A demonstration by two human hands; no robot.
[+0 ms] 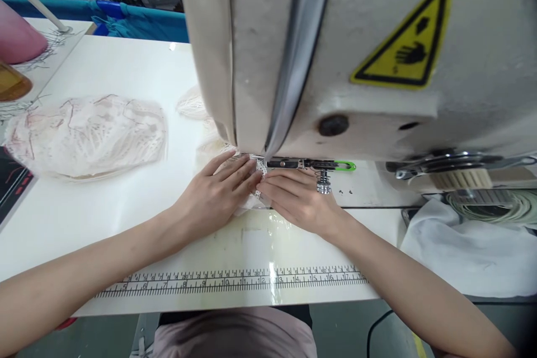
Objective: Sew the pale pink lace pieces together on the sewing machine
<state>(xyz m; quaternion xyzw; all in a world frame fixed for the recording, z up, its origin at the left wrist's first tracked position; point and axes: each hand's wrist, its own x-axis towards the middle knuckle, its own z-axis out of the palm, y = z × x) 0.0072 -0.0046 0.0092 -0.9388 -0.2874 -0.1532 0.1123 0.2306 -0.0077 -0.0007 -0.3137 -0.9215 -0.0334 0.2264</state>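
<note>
White lace fabric [260, 166] lies under the head of a sewing machine [268, 56], partly hidden by my fingers. My left hand [218, 190] rests palm down on the lace, left of the needle area, its fingers stretched out flat. From the right, my right hand [300, 196] has its fingers pressed together on the lace edge, with the thumb hidden beneath. Its fingertips almost meet those of my left hand. Just above the right fingers is a dark metal attachment [289, 163] with a green end [345, 166]. Paler lace [207, 145] trails behind my left hand.
A bundle of lace pieces [92, 137] lies on the white table [176, 257] at left. A pink thread cone [19, 36] stands beyond it. A printed ruler [235, 281] runs along the front edge. White cloth [465, 251] sits at right, below a metal winder part [461, 161].
</note>
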